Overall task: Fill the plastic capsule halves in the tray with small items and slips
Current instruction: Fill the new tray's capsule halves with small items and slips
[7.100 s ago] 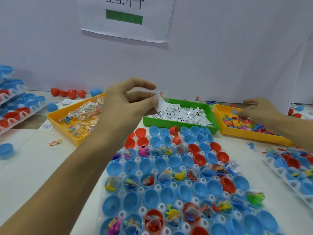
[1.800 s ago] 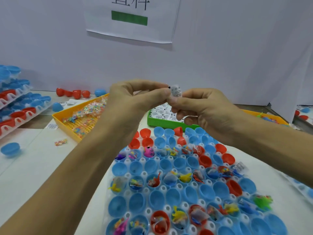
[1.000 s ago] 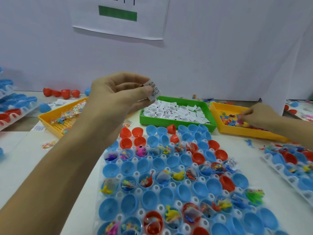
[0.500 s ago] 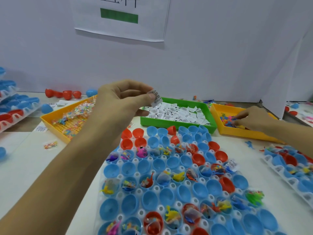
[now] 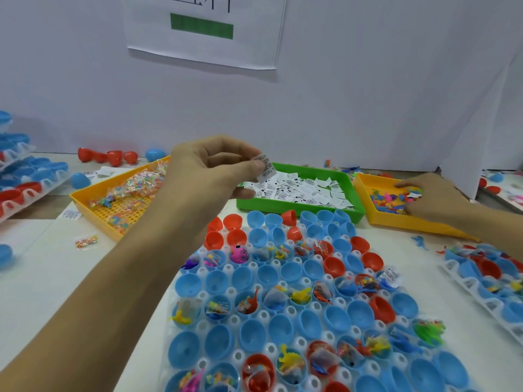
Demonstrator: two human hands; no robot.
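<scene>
A clear tray (image 5: 237, 356) in front of me holds blue and red capsule halves; some hold small toys and packets, others are bare. My left hand (image 5: 209, 168) hovers above the tray's far end and pinches a white printed slip (image 5: 267, 170) between thumb and forefinger. My right hand (image 5: 430, 198) reaches into the yellow tray of small coloured toys (image 5: 392, 200) at the right, fingers curled among them; whether it holds one is hidden. A green tray (image 5: 297, 206) of white slips lies between the hands.
A yellow mesh tray (image 5: 93, 205) with bagged trinkets stands at the left. Further capsule trays lie at the far left (image 5: 25, 188) and at the right (image 5: 486, 281). Loose red and blue halves (image 5: 113, 157) lie by the white wall. A small packet (image 5: 86, 241) lies on the table.
My left hand has kept the slip pinched in nearly the same spot. My right hand has moved slightly deeper into the yellow toy tray.
</scene>
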